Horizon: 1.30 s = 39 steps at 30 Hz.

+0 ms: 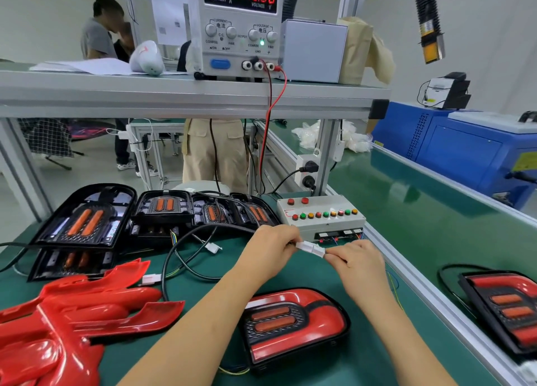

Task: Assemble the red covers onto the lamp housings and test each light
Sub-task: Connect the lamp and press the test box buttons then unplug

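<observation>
An assembled lamp with its red cover (293, 329) lies on the green mat between my forearms, unlit. Above it, my left hand (270, 247) and my right hand (356, 259) each pinch one end of a white connector pair (311, 248), just in front of the grey test box (321, 214) with its coloured buttons. Several bare black housings (87, 217) with orange strips lie at the back left. A heap of loose red covers (72, 313) fills the near left.
The power supply (238, 28) on the shelf reads 0.000 A and 12.00 V, with red and black leads hanging down. A finished lamp (505, 307) lies on the conveyor belt at right. Black cables and loose white plugs (213, 247) cross the mat. People stand behind the bench.
</observation>
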Motion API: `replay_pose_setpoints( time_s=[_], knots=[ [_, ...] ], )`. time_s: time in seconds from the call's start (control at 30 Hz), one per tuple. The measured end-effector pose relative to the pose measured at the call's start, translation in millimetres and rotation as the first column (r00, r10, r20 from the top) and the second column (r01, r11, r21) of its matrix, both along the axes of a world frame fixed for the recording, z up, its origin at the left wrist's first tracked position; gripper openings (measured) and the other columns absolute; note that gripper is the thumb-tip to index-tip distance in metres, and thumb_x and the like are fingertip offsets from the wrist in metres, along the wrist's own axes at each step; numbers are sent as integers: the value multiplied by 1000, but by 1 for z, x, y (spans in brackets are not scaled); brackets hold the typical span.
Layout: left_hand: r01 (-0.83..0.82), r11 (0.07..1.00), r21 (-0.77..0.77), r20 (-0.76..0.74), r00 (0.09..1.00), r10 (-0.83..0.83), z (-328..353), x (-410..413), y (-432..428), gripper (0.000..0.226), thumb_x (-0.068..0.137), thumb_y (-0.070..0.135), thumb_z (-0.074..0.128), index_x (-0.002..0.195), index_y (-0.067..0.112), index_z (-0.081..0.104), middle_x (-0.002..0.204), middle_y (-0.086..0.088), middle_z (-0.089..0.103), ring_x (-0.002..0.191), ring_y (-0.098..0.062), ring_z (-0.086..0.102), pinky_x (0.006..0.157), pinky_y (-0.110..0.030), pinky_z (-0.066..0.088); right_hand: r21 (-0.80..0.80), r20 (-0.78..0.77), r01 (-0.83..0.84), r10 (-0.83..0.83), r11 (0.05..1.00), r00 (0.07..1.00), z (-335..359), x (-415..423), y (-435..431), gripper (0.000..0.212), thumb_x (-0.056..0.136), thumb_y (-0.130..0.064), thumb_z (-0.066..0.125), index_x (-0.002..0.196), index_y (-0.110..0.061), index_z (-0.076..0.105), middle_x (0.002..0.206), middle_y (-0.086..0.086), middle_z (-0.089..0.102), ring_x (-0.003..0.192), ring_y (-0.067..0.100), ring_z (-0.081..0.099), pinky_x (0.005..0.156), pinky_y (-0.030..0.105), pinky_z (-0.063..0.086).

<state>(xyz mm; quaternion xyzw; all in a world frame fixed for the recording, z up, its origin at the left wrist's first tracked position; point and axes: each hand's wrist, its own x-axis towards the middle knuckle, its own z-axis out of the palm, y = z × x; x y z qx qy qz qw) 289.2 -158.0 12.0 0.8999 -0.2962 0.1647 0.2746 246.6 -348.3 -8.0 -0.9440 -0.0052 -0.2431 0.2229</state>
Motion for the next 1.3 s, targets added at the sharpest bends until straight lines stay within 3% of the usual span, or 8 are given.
replay_pose_setpoints(
  time_s=[0.1, 0.27, 0.6, 0.7, 0.93, 1.13, 1.3],
  knots=[
    [25, 998, 59, 2, 1000, -25, -4, -2, 1, 10, 91, 15, 59, 98, 11, 66, 92, -4, 66, 86, -25, 59, 81, -37, 44, -46, -49, 0, -2, 999, 999, -3, 1, -2, 16, 92, -36, 62, 99, -34, 76, 81, -18, 66, 95, 11, 39, 81, 28, 21],
    [51, 995, 83, -167, 985, -37, -5, -6, -1, 19, 91, 32, 61, 99, 15, 63, 95, -1, 65, 86, -17, 58, 77, -31, 46, -133, -121, -17, 1, 991, 993, -5, 1, -6, 18, 93, -43, 57, 101, -41, 73, 89, -23, 66, 95, 5, 32, 82, 27, 18],
    [52, 992, 111, -298, 955, -16, -6, -10, -3, 23, 92, 26, 61, 110, 15, 69, 99, -5, 67, 91, -21, 58, 83, -37, 47, -297, -204, -95, 34, 950, 978, -5, 3, -5, 23, 93, -49, 52, 109, -46, 69, 99, -21, 66, 111, 9, 37, 95, 28, 15],
    [40, 992, 119, -322, 947, 0, -8, -13, -3, 22, 90, 28, 63, 108, 18, 70, 99, -1, 68, 92, -19, 59, 81, -32, 47, -299, -237, -118, 46, 947, 970, -7, 3, -7, 24, 93, -50, 52, 111, -46, 68, 102, -22, 65, 114, 9, 36, 95, 28, 14],
    [2, 993, 116, -338, 940, 38, -9, -21, -4, 23, 88, 33, 65, 107, 20, 70, 100, 2, 69, 94, -18, 60, 87, -33, 43, -273, -247, -151, 83, 950, 965, -10, 2, -11, 23, 93, -47, 55, 110, -44, 69, 100, -24, 64, 114, 8, 36, 96, 27, 14],
    [-6, 996, 85, -350, 936, 36, -7, -24, -5, 22, 89, 34, 62, 106, 22, 69, 96, 3, 68, 90, -17, 60, 83, -32, 44, -183, -226, -172, 129, 968, 965, -11, 2, -11, 18, 91, -40, 62, 104, -39, 73, 89, -25, 62, 106, 8, 38, 98, 28, 20],
    [30, 983, 180, -246, 969, 15, -5, -26, -8, 21, 91, 33, 58, 102, 20, 70, 93, 3, 68, 87, -19, 59, 74, -29, 35, -346, -202, -152, 85, 926, 976, -11, -1, -7, 21, 91, -48, 57, 105, -45, 72, 96, -22, 66, 110, 11, 40, 103, 31, 18]
  ],
)
